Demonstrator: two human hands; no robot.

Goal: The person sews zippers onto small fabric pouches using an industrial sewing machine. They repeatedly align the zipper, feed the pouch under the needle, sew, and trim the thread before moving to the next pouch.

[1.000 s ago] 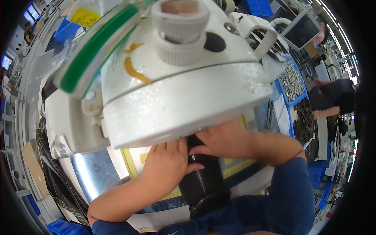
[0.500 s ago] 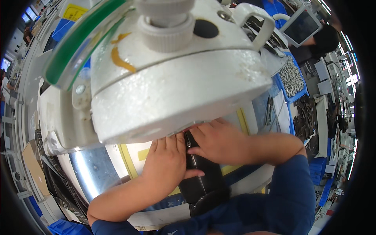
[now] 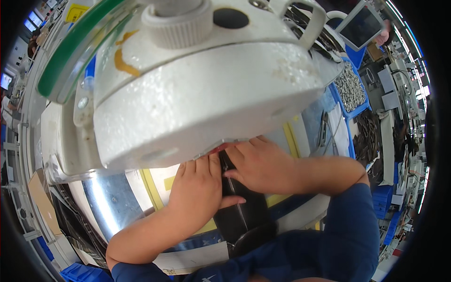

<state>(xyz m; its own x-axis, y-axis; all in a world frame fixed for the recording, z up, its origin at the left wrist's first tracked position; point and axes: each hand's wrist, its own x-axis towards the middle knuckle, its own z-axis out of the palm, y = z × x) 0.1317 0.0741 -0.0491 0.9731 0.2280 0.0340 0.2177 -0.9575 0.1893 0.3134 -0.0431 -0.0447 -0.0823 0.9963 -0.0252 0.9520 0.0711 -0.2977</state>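
A strip of black material (image 3: 251, 214) with a metal zipper (image 3: 240, 211) along it runs from my body to beneath a white sewing machine head (image 3: 206, 98). My left hand (image 3: 196, 188) lies flat along its left edge, fingers stretched toward the machine and thumb reaching across the strip. On the other side, my right hand (image 3: 258, 164) rests on the material, thumb beside the zipper and fingers apart from the thumb. Its fingertips are partly hidden by the machine head, under which a small red part (image 3: 220, 148) shows. The needle area is out of sight.
Yellow strips (image 3: 292, 141) mark the work surface. A blue bin (image 3: 350, 89) of small metal pieces stands at the right, near dark cut pieces (image 3: 364, 141). Tweezers (image 3: 323, 129) lie beside it. A screen (image 3: 359, 26) is at upper right, and a shiny metal plate (image 3: 110, 202) at left.
The machine head appears lower-left in view, showing more of the red part. Both hands stay almost in place on the material. The dark-clothed person by the screen has mostly left view.
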